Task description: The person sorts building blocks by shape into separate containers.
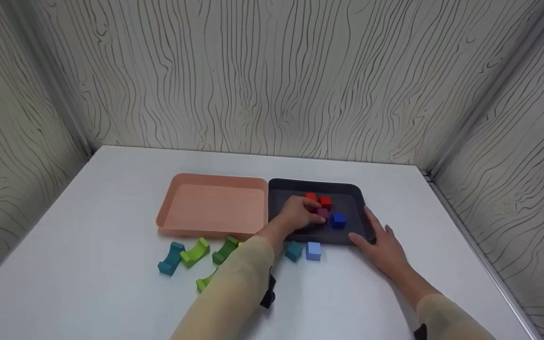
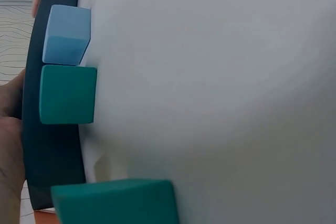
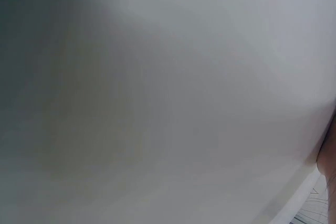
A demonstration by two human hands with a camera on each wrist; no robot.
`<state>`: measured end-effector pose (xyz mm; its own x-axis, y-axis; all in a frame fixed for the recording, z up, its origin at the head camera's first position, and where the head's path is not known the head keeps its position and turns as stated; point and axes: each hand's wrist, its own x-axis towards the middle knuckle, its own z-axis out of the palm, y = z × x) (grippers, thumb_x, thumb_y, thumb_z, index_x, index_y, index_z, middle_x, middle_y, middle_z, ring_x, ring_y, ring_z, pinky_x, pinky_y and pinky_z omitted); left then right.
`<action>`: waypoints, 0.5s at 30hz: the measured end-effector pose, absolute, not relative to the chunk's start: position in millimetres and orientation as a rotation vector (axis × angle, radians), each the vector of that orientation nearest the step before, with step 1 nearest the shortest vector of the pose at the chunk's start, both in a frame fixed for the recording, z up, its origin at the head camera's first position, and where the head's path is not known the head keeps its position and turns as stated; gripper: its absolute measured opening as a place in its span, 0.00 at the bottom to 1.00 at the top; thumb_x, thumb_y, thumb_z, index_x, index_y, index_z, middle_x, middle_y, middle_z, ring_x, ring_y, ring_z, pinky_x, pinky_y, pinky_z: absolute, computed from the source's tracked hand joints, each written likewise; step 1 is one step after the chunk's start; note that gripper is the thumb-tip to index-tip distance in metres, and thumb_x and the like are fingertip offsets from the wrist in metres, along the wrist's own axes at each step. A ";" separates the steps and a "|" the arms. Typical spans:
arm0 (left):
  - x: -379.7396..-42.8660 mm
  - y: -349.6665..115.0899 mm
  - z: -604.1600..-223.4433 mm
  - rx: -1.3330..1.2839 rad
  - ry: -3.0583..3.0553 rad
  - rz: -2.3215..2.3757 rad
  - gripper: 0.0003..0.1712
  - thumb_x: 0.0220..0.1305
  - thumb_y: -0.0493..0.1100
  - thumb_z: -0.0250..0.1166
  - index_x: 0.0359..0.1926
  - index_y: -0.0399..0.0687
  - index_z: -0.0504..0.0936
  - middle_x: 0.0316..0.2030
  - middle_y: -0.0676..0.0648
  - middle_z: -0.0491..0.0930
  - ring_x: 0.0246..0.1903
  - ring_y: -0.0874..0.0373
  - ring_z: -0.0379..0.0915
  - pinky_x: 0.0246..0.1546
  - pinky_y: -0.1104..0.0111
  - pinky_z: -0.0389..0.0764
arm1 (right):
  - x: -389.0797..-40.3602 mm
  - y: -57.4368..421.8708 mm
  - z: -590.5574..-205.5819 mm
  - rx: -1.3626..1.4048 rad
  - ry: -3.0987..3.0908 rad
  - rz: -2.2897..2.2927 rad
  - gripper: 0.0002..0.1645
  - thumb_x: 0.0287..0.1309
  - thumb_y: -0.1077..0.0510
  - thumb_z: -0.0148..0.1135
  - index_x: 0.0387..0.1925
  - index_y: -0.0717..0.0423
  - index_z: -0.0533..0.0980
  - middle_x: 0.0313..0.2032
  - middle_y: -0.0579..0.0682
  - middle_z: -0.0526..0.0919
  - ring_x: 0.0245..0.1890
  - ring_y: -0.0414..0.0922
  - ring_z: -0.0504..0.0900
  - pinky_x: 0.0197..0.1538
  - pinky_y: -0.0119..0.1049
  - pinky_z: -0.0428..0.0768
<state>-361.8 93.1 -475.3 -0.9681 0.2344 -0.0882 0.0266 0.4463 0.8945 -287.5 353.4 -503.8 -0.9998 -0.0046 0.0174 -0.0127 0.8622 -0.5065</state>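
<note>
Reaching into the dark tray (image 1: 347,189), my left hand (image 1: 296,212) pinches a purple cube (image 1: 322,213) between thumb and fingers. Two red cubes lie just beyond it, the right one (image 1: 325,203) in fuller sight. A dark blue cube (image 1: 338,220) sits to the right of the purple one. My right hand (image 1: 387,250) rests at the tray's near right corner, fingers extended along the right side and thumb at the front edge. In front of the tray stand a teal cube (image 2: 68,94) and a light blue cube (image 2: 67,35).
A salmon-pink tray (image 1: 220,205) adjoins the dark one on the left. Before it lie several curved blocks, among them a teal one (image 1: 171,259), a lime one (image 1: 195,251) and a green one (image 1: 225,250). My left forearm hides part of this group. A patterned wall (image 1: 253,80) stands behind.
</note>
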 end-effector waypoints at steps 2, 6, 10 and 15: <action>-361.5 93.1 -475.3 0.247 2.504 1.529 0.20 0.58 0.43 0.83 0.52 0.53 0.93 0.47 0.53 0.87 0.49 0.58 0.79 0.59 0.63 0.80 | -287.0 353.1 -503.4 0.011 -3.019 0.822 0.57 0.71 0.24 0.54 0.87 0.38 0.42 0.80 0.69 0.56 0.78 0.79 0.46 0.71 0.80 0.54; -361.0 92.9 -475.0 0.267 2.513 1.514 0.20 0.58 0.43 0.83 0.52 0.53 0.92 0.48 0.52 0.87 0.49 0.58 0.79 0.59 0.63 0.81 | -286.6 352.5 -502.7 0.006 -3.022 0.827 0.57 0.70 0.23 0.54 0.87 0.38 0.42 0.80 0.69 0.56 0.78 0.78 0.45 0.71 0.80 0.53; -360.0 92.5 -474.1 0.268 2.511 1.507 0.20 0.58 0.43 0.83 0.53 0.53 0.92 0.50 0.51 0.86 0.50 0.57 0.79 0.60 0.62 0.80 | -286.1 351.8 -502.9 0.008 -3.014 0.834 0.57 0.70 0.23 0.54 0.87 0.38 0.42 0.79 0.69 0.57 0.78 0.79 0.45 0.71 0.80 0.53; -358.6 92.3 -472.5 0.279 2.490 1.498 0.21 0.59 0.44 0.82 0.54 0.53 0.91 0.50 0.51 0.85 0.50 0.58 0.78 0.59 0.62 0.81 | -285.1 351.8 -503.0 0.014 -3.007 0.831 0.57 0.71 0.24 0.54 0.87 0.39 0.44 0.79 0.68 0.58 0.78 0.79 0.46 0.71 0.80 0.53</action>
